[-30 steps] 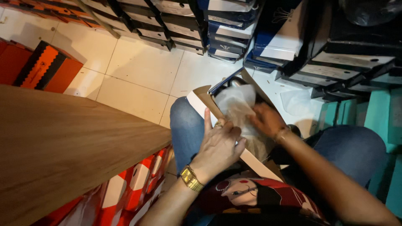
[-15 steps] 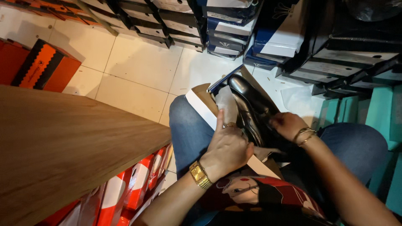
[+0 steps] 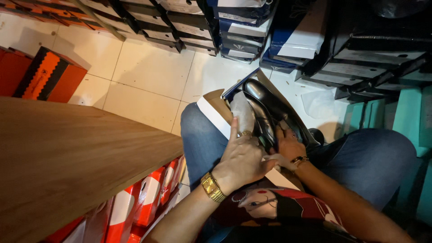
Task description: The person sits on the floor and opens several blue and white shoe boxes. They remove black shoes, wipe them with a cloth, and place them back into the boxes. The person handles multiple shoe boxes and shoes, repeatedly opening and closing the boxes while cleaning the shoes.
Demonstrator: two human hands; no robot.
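We are sitting with an open shoebox [image 3: 211,108] resting across our jeans-clad lap. Our left hand [image 3: 240,159], fingers spread, is pressing on white wrapping paper [image 3: 243,112], holding it aside. Our right hand [image 3: 288,146] is closing its grip on a glossy black shoe [image 3: 265,105] lying inside the box. Stacked shoeboxes [image 3: 234,27] are lining the tiled floor [image 3: 148,76].

Pale square floor tiles [image 3: 148,67] with thin grout lines, kinda glossy under warm light. Stacks of dark and blue-white boxes [image 3: 234,27] line the far side, more black ones [image 3: 382,54] piled to the right. An orange-and-black box [image 3: 49,74] sits on the floor at left. A wooden shelf top [image 3: 67,157] up close, red-and-white boxes [image 3: 148,198] tucked under it, teal furniture [image 3: 407,117] on the right
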